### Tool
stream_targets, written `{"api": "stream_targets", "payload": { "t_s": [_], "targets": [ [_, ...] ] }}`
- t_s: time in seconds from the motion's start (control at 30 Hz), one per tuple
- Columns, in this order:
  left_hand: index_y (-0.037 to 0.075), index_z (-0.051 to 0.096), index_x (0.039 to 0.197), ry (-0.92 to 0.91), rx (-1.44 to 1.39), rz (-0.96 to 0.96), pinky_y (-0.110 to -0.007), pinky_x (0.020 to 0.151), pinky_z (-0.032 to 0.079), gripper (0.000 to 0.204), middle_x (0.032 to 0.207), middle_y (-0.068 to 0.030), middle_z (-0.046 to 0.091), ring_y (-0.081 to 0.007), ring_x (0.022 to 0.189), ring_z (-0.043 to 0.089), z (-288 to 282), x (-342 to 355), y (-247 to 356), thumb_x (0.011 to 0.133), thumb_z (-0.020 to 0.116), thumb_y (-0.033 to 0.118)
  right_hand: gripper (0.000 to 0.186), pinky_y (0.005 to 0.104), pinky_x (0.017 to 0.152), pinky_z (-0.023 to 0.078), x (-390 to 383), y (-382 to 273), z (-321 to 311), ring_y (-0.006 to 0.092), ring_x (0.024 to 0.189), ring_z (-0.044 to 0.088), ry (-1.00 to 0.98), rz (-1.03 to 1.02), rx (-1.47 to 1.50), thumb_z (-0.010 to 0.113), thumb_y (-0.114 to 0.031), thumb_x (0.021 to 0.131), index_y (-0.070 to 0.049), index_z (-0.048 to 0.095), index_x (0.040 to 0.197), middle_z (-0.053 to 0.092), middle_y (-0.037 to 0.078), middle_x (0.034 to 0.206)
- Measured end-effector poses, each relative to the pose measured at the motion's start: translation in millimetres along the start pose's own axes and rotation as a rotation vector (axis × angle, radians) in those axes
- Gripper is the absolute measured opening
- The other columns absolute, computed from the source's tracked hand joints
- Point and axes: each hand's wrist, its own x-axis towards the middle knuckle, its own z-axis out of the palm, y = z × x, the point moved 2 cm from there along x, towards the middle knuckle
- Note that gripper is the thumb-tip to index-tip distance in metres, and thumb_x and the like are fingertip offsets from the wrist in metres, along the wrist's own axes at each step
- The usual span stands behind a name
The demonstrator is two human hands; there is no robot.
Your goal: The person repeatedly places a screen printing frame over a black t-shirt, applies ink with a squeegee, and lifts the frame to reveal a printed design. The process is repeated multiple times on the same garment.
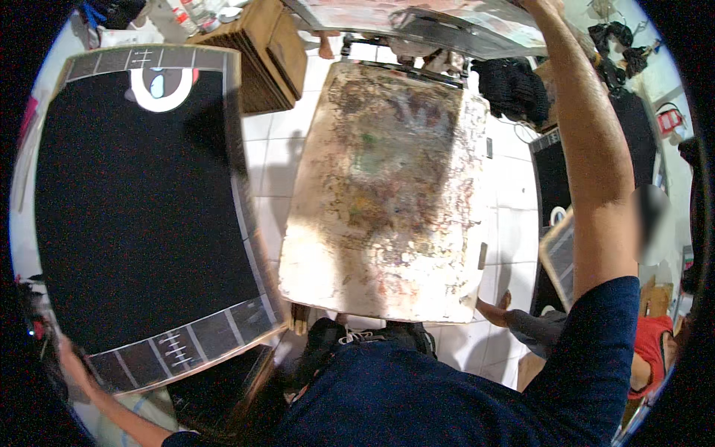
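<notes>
On the left, my left hand (pixel 73 363) is at the lower left corner of a large black panel (pixel 141 216) and appears closed on its edge; its fingers are mostly hidden. The panel has grey bands across both ends, thin wooden edges and a white, eye-like print near its far end. My right arm reaches far forward, and my right hand (pixel 546 6), cut off by the picture's top, is at the edge of a raised, metal-edged frame (pixel 477 46) with a pinkish, smeared face. Between my arms lies a paint-stained board (pixel 387 201).
A brown wooden stack (pixel 261 56) stands behind the panel. Dark cloth (pixel 510 89) hangs beyond the board. More black panels (pixel 555 175) lie at right, near a person in a red top (pixel 655 354). White floor tiles (pixel 510 235) show beside the board.
</notes>
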Motion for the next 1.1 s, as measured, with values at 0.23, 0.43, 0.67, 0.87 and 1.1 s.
{"api": "stream_targets", "payload": {
  "t_s": [0.23,0.43,0.67,0.87,1.1],
  "targets": [
    [0.014,0.052,0.071,-0.043,-0.246,-0.328,-0.034,0.063,0.038,0.035,0.074,0.0041,0.048,-0.0125,0.070,0.043,299,-174,0,0.103,0.056,0.027,0.054,0.0465,0.097,0.052,-24,0,-1,0.0389,0.113,0.068,0.025,0.022,0.013,0.055,-0.056,0.090,-0.011,0.079,0.108,0.073,0.021,0.116],
    [0.005,0.060,0.077,-0.591,-0.359,-0.379,-0.035,0.062,0.041,0.034,0.073,0.0030,0.052,-0.0108,0.069,0.046,484,-291,76,0.103,0.063,0.028,0.051,0.0448,0.097,0.051,-35,12,8,0.0350,0.109,0.071,0.002,-0.001,-0.003,0.054,-0.055,0.092,-0.014,0.081,0.107,0.076,0.018,0.108],
    [0.000,0.055,0.086,-0.900,-0.123,0.190,-0.042,0.067,0.047,0.050,0.073,-0.0099,0.057,-0.0252,0.069,0.053,529,-343,165,0.080,0.088,0.037,0.053,0.0462,0.096,0.052,-31,5,8,0.0367,0.107,0.071,0.051,-0.005,-0.018,0.052,-0.055,0.093,-0.012,0.080,0.107,0.077,0.019,0.104],
    [0.000,0.056,0.089,-0.961,-0.010,0.149,-0.049,0.073,0.049,0.054,0.081,-0.0193,0.064,-0.0385,0.079,0.062,518,-347,191,0.077,0.089,0.041,0.058,0.0473,0.095,0.052,-24,2,0,0.0387,0.107,0.070,-0.002,0.009,-0.080,0.049,-0.057,0.093,-0.009,0.079,0.108,0.075,0.023,0.106],
    [0.000,0.058,0.096,-0.906,0.058,0.170,-0.051,0.079,0.051,0.055,0.089,-0.0241,0.069,-0.0465,0.087,0.066,517,-341,218,0.078,0.087,0.042,0.058,0.0475,0.094,0.052,-20,0,5,0.0384,0.106,0.071,0.025,0.008,-0.064,0.050,-0.056,0.093,-0.008,0.078,0.107,0.075,0.023,0.106]
  ]
}}
